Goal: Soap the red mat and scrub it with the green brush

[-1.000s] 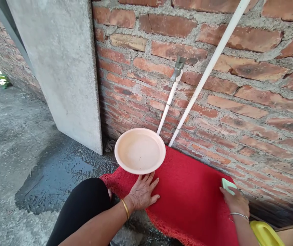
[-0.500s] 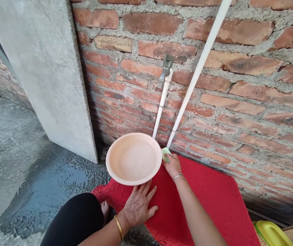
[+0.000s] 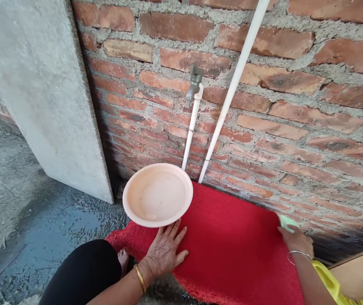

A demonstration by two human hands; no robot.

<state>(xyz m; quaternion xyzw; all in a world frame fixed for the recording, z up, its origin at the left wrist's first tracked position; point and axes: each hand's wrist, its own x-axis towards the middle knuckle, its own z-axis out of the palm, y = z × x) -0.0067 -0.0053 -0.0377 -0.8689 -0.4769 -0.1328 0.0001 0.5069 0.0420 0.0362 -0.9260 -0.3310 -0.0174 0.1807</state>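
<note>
A red, nubbly cloth or mat (image 3: 232,237) is spread out in front of me, its left end hanging toward the wet floor. My left hand (image 3: 165,250) lies flat on it with the fingers spread, fingertips at the near rim of a pale pink basin (image 3: 159,195). The basin rests at the cloth's left end. At the cloth's far right corner, my right hand (image 3: 297,243) grips a pale green, palm-sized block (image 3: 287,222). Fingers cover much of the block, so whether it is soap or a scrubbing brush cannot be told.
A tap (image 3: 194,84) on a white pipe (image 3: 190,135) stands against the brick wall (image 3: 295,84), beside a taller white pipe (image 3: 232,97). A concrete slab (image 3: 51,97) leans at left above wet floor (image 3: 73,224). A yellow container (image 3: 330,281) sits at lower right.
My right hand has moved with the green block from beside the basin to the cloth's far right corner. My left hand stays flat by the basin. The view has shifted slightly right.
</note>
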